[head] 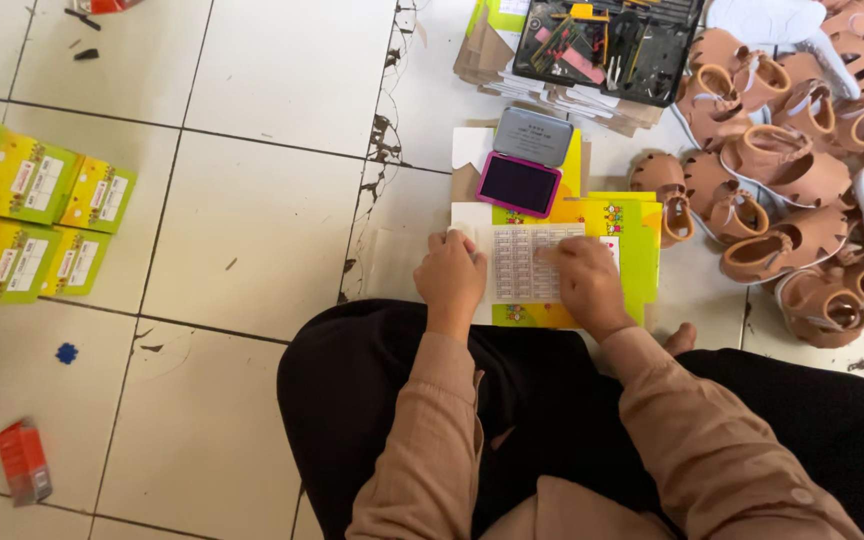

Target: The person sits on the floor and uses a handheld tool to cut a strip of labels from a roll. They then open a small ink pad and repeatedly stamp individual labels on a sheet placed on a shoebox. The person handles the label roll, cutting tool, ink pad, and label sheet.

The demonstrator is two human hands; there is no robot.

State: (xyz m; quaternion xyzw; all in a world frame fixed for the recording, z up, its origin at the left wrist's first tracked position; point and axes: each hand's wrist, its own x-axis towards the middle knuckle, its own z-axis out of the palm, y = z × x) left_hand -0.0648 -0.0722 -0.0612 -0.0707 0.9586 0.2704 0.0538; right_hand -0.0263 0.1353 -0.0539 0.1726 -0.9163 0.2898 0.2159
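White label sheet (524,262) on flat yellow-green carton (624,232), long axis pointing away, left hand (451,277) curled pinning its edge, right hand (585,283) pressing fingers flat.

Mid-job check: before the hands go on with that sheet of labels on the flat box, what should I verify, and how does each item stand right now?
1. Label sheet lies flat on the flattened yellow-green box: ok.
2. Left hand steadies the sheet's left edge: ok.
3. Right hand fingertips rest on the sheet: ok.
4. Whether a label is already lifted: cannot tell.
5. Ink pad open, apart from both hands: ok.
6. Sandals off the box: not ok, one overlaps its right edge.
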